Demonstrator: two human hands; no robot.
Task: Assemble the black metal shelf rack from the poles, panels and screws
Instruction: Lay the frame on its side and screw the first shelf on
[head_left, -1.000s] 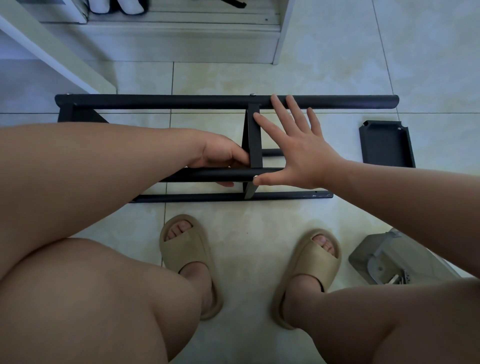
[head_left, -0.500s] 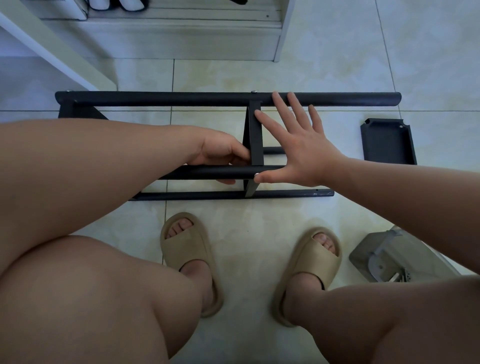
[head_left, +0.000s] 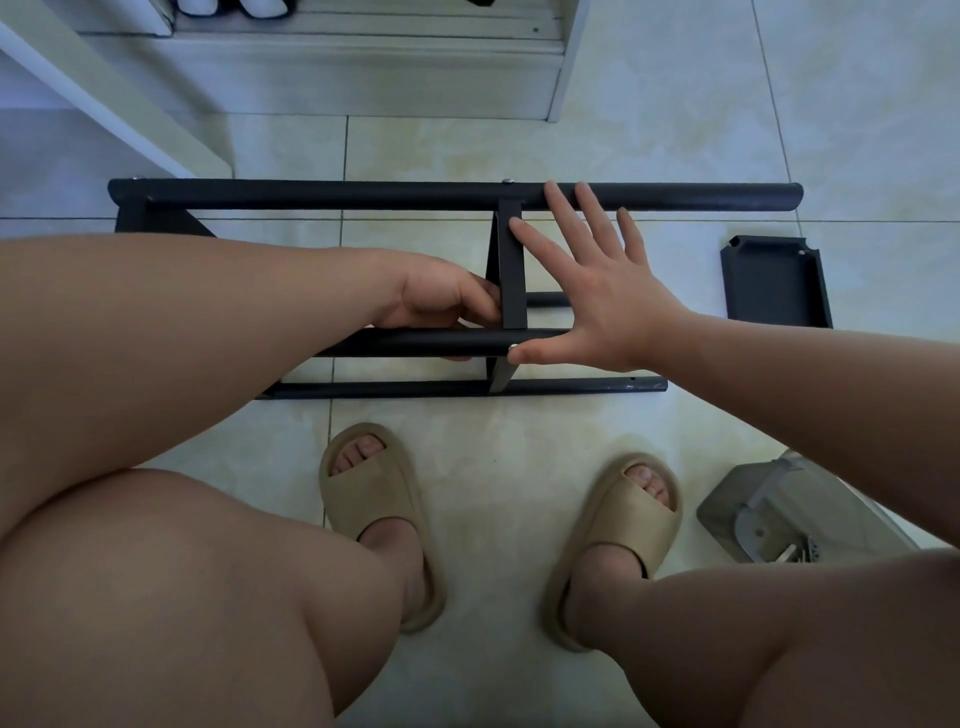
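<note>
The partly built black rack lies on its side on the tiled floor. Its far pole and near floor pole run left to right, joined by an upright black panel. My left hand grips the raised middle pole just left of the panel. My right hand is spread flat with straight fingers against the panel's right side, fingertips reaching the far pole. Its thumb presses a silver screw at the pole's end.
A loose black shelf panel lies on the floor to the right. A clear plastic bag with metal fittings sits at the lower right. White furniture stands behind the rack. My knees and my feet in tan slippers fill the foreground.
Both hands keep the same hold on the rack. The view has shifted very slightly; nothing else has moved.
</note>
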